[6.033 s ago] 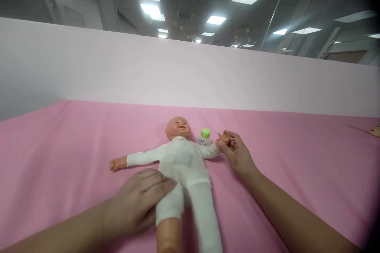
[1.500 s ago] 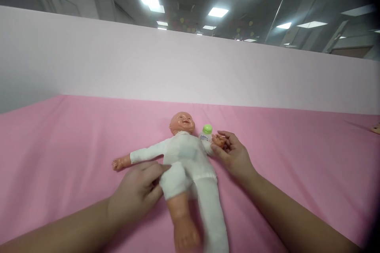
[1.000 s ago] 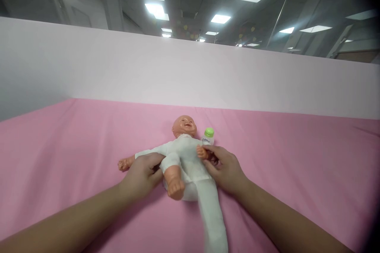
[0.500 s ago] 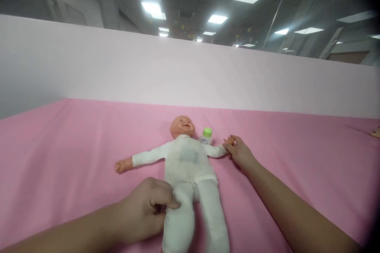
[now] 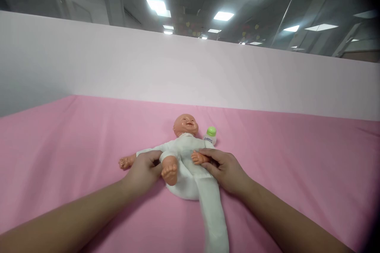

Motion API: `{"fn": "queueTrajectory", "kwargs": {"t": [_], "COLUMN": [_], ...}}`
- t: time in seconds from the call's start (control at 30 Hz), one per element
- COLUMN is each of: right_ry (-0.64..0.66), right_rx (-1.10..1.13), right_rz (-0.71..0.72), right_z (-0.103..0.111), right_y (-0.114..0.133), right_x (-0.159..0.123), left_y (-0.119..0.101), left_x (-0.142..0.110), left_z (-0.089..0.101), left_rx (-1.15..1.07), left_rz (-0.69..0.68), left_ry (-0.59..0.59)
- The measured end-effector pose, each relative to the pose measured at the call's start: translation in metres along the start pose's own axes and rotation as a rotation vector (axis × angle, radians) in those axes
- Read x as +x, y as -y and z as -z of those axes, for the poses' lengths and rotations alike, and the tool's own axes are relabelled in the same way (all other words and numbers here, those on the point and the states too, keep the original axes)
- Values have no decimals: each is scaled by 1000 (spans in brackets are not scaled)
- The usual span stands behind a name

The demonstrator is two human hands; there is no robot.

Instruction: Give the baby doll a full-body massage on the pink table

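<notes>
The plastic baby doll in a soft white cloth suit (image 5: 190, 154) lies face-up on the pink sheet (image 5: 74, 146). It looks light and floppy — best gripped at the hard limbs. The left hand (image 5: 144, 172) clasps its bent leg; the right hand (image 5: 224, 170) pinches its wrist. A green-capped bottle (image 5: 211, 135) stands just beyond the right fingertips.

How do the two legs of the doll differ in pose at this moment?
The leg held by the left hand is folded up toward the belly, bare foot raised. The other leg lies stretched flat on the pink sheet, foot out of frame. Both wear white cloth.
</notes>
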State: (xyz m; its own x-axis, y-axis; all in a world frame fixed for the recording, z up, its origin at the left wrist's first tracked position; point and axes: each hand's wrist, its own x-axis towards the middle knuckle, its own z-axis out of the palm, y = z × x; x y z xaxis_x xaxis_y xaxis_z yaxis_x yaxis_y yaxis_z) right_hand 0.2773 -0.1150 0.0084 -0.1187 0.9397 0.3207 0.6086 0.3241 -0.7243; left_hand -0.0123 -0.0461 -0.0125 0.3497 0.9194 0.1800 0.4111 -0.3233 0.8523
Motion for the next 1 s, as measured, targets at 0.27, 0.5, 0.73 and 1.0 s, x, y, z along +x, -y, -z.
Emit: {"fn": "queueTrajectory", "kwargs": {"t": [0.27, 0.5, 0.73, 1.0], "right_ry": [-96, -403, -371, -301], "right_rx": [10, 237, -67, -469], "right_rz": [-73, -375, -561, -430], "right_z": [10, 38, 59, 57], "right_y": [-16, -84, -121, -92], "right_x": [3, 21, 28, 16], "left_y": [-18, -40, -45, -33], "left_x": [-18, -45, -54, -47], "left_z": [5, 8, 0, 1], "left_rx": [181, 215, 352, 254], "left_rz": [-273, -777, -973, -695], "left_ry": [43, 203, 289, 345]}}
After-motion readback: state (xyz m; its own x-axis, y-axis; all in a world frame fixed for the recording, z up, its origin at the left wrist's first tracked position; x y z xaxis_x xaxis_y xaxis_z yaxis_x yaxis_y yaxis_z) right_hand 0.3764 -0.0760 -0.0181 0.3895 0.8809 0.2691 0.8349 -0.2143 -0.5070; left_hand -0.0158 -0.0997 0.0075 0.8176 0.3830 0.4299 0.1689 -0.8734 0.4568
